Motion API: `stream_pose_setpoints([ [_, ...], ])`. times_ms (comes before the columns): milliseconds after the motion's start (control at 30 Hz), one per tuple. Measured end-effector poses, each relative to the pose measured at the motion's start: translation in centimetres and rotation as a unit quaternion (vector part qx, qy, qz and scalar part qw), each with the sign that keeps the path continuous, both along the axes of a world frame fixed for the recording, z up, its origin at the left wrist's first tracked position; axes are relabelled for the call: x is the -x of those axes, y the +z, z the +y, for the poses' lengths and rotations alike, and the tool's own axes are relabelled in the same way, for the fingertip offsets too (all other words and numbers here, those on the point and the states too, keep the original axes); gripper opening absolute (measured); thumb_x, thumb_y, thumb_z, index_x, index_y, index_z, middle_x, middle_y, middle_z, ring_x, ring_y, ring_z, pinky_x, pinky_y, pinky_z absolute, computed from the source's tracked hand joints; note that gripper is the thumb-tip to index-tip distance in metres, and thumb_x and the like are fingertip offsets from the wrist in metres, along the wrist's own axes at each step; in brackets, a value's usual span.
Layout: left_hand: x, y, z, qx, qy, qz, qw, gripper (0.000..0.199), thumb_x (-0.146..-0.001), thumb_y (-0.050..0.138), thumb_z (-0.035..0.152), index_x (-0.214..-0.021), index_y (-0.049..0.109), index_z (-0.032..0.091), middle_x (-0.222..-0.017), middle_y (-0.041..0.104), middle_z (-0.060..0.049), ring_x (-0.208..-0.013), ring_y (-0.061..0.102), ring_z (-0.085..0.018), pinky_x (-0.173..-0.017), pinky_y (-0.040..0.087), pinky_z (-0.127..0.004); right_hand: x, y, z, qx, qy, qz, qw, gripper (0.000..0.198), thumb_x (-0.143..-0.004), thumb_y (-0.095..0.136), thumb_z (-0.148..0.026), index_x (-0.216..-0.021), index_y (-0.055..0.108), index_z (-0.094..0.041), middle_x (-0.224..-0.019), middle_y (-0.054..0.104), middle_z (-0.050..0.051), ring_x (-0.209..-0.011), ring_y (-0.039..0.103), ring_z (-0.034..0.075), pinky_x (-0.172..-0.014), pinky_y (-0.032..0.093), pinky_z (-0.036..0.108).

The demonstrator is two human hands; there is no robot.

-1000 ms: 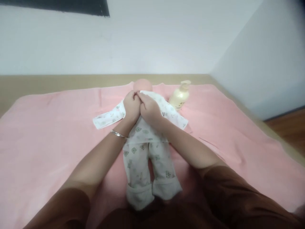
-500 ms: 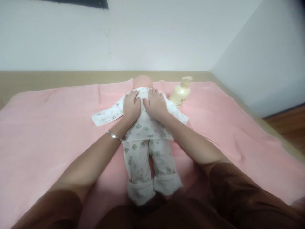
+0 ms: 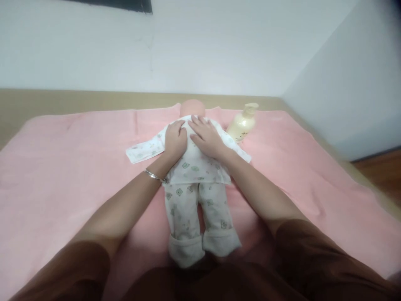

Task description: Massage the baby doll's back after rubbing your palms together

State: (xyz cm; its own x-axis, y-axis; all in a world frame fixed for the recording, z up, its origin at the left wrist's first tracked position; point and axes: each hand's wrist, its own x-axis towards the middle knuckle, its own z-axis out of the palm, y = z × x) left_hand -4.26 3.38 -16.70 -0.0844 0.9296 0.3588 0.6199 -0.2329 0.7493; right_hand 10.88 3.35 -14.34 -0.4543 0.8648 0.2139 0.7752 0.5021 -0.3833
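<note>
A baby doll (image 3: 192,107) lies face down, the bare back of its head pointing away from me. It wears a white printed top (image 3: 200,169) and matching trousers (image 3: 184,211) with turned-up cuffs. My left hand (image 3: 176,138) rests flat on the left side of the doll's upper back, thumb apart from the fingers. On the right side of the back lies my right hand (image 3: 206,136), fingers spread and reaching toward the middle near the collar. Both sleeves stretch outward on the blanket. A silver bangle (image 3: 153,175) circles my left wrist.
A pink blanket (image 3: 78,167) spreads under the doll. Just right of the doll's shoulder, a cream pump bottle (image 3: 242,125) stands on it. Behind are a tan surface edge (image 3: 94,100) and a white wall (image 3: 219,50). Wooden flooring (image 3: 382,171) shows at the right.
My right hand has shifted inward toward the middle of the doll's back, its fingers now more spread. My left hand stays in place on the back. The whole view has shifted slightly.
</note>
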Motion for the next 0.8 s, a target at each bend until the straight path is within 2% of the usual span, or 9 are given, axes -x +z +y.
stream_pose_setpoints([
  [200,0.0,0.1,-0.1,0.002,0.003,0.010,1.000,0.049,-0.088,0.038,0.021,-0.128,0.066,0.015,-0.139,0.066,-0.009,-0.132,0.057,-0.025,-0.121,0.043,-0.044,0.3,-0.2,-0.2,0.013,-0.046,0.007,0.999,0.064,-0.098,0.036,-0.036,-0.157,0.036,-0.010,-0.169,0.025,0.013,-0.159,0.018,0.032,-0.131,0.013,0.057],
  [367,0.0,0.2,-0.1,0.009,0.007,0.011,1.000,0.048,-0.088,0.038,0.021,-0.127,0.066,0.017,-0.139,0.066,-0.007,-0.132,0.057,-0.024,-0.120,0.044,-0.043,1.2,0.2,-1.2,0.018,-0.128,-0.021,0.991,0.066,-0.100,0.034,-0.035,-0.158,0.028,-0.004,-0.168,0.024,0.019,-0.158,0.019,0.036,-0.130,0.016,0.057],
  [567,-0.1,0.3,-0.2,0.020,0.011,0.022,0.999,0.048,-0.090,0.038,0.021,-0.130,0.064,0.014,-0.139,0.065,-0.009,-0.132,0.057,-0.024,-0.120,0.044,-0.040,1.9,0.8,-3.0,0.004,-0.165,-0.069,0.984,0.066,-0.103,0.033,-0.037,-0.157,0.027,0.001,-0.165,0.027,0.027,-0.156,0.025,0.038,-0.129,0.022,0.053],
  [633,0.0,0.2,-0.1,0.016,0.015,0.009,1.000,0.048,-0.090,0.039,0.021,-0.130,0.064,0.014,-0.139,0.065,-0.010,-0.132,0.057,-0.023,-0.121,0.044,-0.039,2.5,0.6,-4.1,-0.019,-0.159,-0.082,0.984,0.064,-0.103,0.033,-0.033,-0.156,0.029,0.003,-0.164,0.028,0.029,-0.155,0.027,0.039,-0.129,0.024,0.052],
  [800,0.2,-0.2,0.0,0.013,0.016,-0.017,1.000,0.047,-0.090,0.037,0.019,-0.127,0.066,0.014,-0.137,0.067,-0.009,-0.131,0.059,-0.021,-0.120,0.045,-0.037,3.7,-0.1,-5.6,-0.082,-0.050,-0.083,0.992,0.059,-0.099,0.034,-0.022,-0.152,0.039,0.002,-0.164,0.033,0.023,-0.157,0.025,0.036,-0.131,0.018,0.054],
])
